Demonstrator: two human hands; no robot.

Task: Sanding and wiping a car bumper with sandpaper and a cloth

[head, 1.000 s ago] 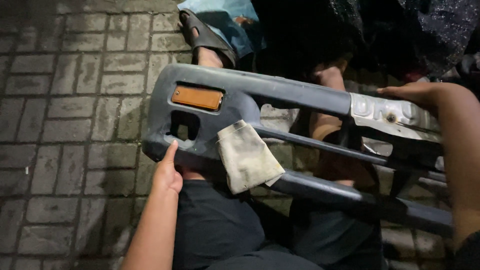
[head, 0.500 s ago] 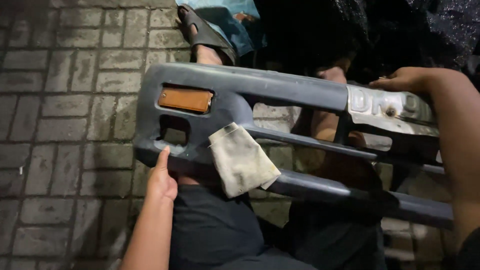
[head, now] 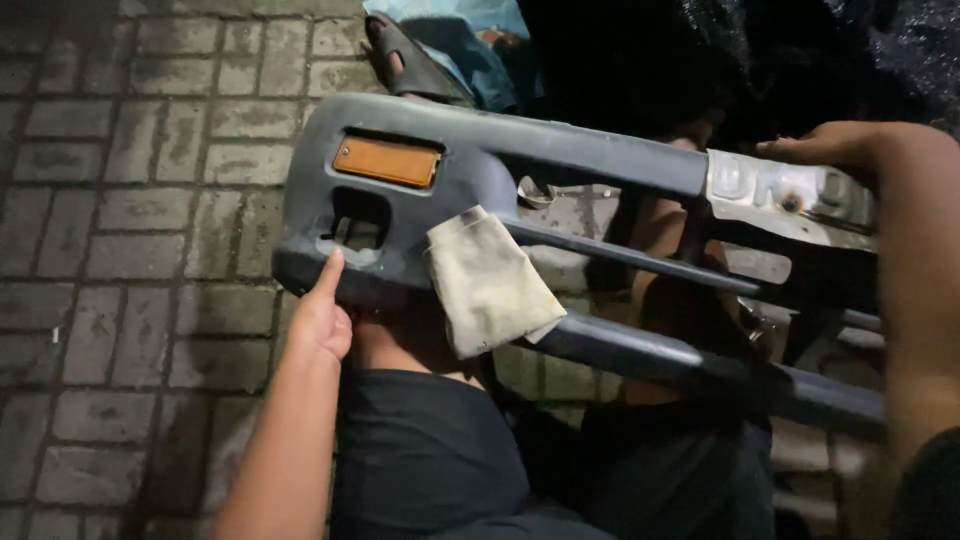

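A grey car bumper (head: 560, 150) with an orange side lamp (head: 386, 161) lies across my lap, above my dark shorts. A dirty beige rag (head: 490, 282) hangs over its middle bar. My left hand (head: 322, 315) grips the bumper's lower left edge, thumb up against the face. My right hand (head: 835, 145) rests on the top edge at the right, beside a bare metal plate (head: 785, 195); its fingers curl over the rim.
Grey brick paving (head: 130, 200) covers the ground to the left. A sandalled foot (head: 405, 60) and light blue fabric (head: 460, 35) lie at the top. A dark mass fills the top right.
The bumper has tilted and shifted slightly, its left end a bit lower. Both hands stay on it, the left one sliding a little along the lower edge.
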